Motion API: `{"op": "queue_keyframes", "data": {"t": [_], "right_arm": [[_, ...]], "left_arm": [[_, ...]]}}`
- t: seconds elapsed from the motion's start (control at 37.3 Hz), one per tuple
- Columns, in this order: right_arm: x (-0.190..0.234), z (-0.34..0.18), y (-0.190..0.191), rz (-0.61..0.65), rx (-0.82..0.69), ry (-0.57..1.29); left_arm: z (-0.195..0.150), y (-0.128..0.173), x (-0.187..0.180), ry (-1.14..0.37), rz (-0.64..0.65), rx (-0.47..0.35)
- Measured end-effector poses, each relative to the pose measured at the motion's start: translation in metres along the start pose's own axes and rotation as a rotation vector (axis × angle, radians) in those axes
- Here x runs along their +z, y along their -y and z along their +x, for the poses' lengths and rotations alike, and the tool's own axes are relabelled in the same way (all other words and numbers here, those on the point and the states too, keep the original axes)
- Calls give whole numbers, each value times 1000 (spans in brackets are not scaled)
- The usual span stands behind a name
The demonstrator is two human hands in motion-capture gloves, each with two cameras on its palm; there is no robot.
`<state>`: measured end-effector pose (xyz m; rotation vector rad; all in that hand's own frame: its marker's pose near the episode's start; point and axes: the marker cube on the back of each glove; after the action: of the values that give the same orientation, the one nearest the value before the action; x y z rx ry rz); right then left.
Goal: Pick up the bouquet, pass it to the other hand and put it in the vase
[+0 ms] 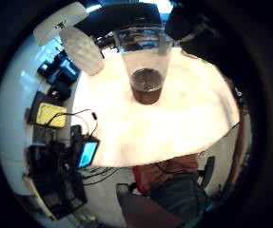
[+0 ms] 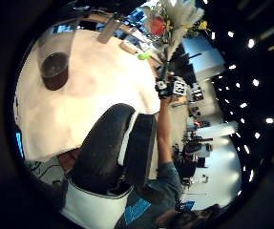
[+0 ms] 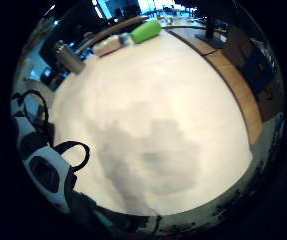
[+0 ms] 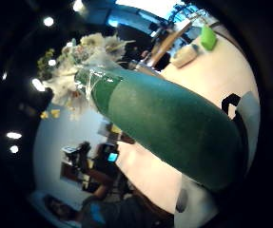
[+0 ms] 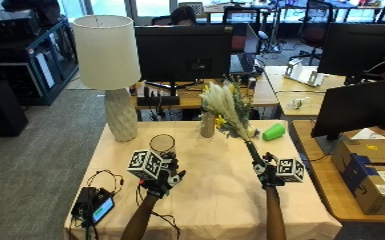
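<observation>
One bouquet [image 5: 230, 111], one vase [image 5: 163, 146], two gloved hands. The right hand [image 5: 268, 172] has its grip curled round the bouquet's smooth green wrapped stem [image 4: 174, 126], holding the pale feathery plumes and yellow flowers tilted up above the surface [image 5: 212, 190]. The left hand [image 5: 161, 180] hovers with fingers spread, holding nothing, just beside the clear tapered vase, which stands upright near a ribbed white lamp [image 5: 112, 75].

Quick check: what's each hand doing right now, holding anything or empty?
Left hand: open, holding nothing, hovering over the table near the vase.
Right hand: gripping the bouquet by its green stem wrap, flowers raised.
</observation>
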<state>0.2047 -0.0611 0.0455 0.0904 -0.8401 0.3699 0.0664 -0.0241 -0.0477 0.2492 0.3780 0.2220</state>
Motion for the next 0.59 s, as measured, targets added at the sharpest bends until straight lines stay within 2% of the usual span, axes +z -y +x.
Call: {"op": "queue_keyframes", "data": {"t": [0.08,0.13,0.24,0.35,0.48,0.59], "right_arm": [[14,-15,20,128,-287,144],[25,-23,29,142,-372,234],[49,-41,31,114,-347,311],[71,-65,22,32,-401,448],[96,-95,6,-55,-427,559],[115,-115,-6,-125,-477,621]], "left_arm": [[13,12,-9,-141,34,48],[21,20,-14,-240,35,76],[42,39,-20,-460,-8,145],[62,60,-15,-689,-95,220],[83,86,-2,-975,-240,281],[97,106,10,-1141,-334,290]]}}
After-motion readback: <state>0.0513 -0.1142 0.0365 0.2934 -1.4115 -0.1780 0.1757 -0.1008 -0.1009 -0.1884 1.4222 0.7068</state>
